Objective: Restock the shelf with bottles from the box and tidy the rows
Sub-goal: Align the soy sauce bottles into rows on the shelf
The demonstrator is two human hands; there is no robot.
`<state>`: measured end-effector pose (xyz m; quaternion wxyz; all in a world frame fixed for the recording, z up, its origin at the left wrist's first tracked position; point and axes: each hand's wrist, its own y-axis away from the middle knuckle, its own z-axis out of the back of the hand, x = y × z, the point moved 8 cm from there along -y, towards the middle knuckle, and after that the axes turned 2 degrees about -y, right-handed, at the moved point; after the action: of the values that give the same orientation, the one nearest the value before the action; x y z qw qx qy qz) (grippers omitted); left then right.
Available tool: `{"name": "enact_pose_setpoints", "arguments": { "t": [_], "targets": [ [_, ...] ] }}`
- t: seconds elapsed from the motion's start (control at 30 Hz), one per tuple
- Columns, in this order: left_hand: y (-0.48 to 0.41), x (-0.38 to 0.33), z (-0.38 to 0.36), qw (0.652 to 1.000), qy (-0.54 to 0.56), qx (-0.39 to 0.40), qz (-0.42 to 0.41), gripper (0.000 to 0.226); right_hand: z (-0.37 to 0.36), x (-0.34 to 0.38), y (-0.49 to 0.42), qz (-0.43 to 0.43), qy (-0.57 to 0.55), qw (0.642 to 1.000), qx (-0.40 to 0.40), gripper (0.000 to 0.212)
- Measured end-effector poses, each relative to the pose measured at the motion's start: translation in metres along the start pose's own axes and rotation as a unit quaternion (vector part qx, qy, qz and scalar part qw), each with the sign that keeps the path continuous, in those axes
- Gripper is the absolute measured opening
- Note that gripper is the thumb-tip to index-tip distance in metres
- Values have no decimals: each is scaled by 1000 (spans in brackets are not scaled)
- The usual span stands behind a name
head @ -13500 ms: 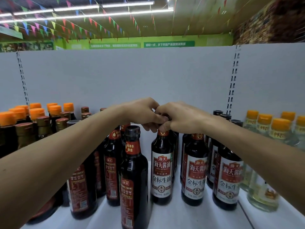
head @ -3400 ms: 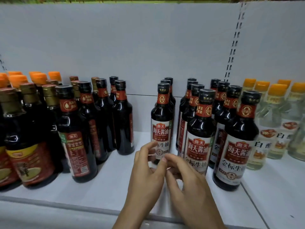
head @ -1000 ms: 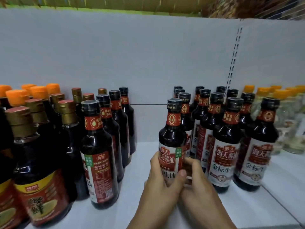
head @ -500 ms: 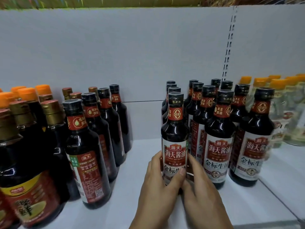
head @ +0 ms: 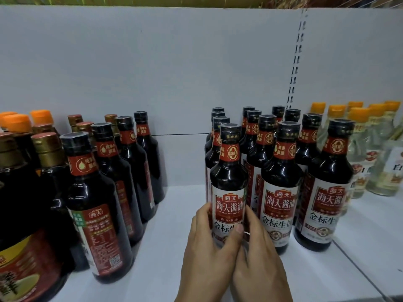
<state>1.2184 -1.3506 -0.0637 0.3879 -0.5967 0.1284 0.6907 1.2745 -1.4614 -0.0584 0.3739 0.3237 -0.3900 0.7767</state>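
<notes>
The soy sauce bottle (head: 229,184) now stands upright near the shelf (head: 174,225) front edge, label turned forward since a second ago. We clasp its base with left hand (head: 205,247) and right hand (head: 257,253); its row (head: 218,127) looks fronted.

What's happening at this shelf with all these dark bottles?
A person is stocking a shop shelf. Both hands, left hand and right hand, are wrapped around the base of a soy sauce bottle at the front of the leftmost row of matching bottles, label facing out. It stands upright on the white shelf. To the left sit other dark sauce bottles; to the right, clear orange-capped bottles.
</notes>
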Motion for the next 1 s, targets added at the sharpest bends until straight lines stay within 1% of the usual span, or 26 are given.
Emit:
{"name": "enact_pose_setpoints", "arguments": {
  "t": [0.2, 0.43, 0.5, 0.6, 0.77, 0.87, 1.0],
  "targets": [
    [1, -2, -2, 1000, -16, 1, -12, 57, -1, -2, 0, 0, 2, 1000, -9, 62],
    [1, -3, -1, 1000, -26, 3, -16, 55, 0, -3, 0, 8, -19, 1000, -14, 63],
    [3, -4, 0, 1000, -21, 2, -18, 58, 2, 2, 3, 19, -24, 999, -29, 59],
    [5, -7, 3, 1000, -14, 0, -22, 62, 8, 7, 7, 32, -38, 997, -54, 46],
    [9, -12, 8, 1000, -4, -2, -27, 56, 17, 14, 12, 48, -59, 993, -89, 33],
    [11, -14, 10, 999, -15, -2, -31, 54, 19, 19, 14, 66, -66, 991, -100, 32],
    [13, -19, 18, 999, -23, -6, -48, 52, 18, 30, 18, 109, -48, 989, -93, 31]
  ]
}}
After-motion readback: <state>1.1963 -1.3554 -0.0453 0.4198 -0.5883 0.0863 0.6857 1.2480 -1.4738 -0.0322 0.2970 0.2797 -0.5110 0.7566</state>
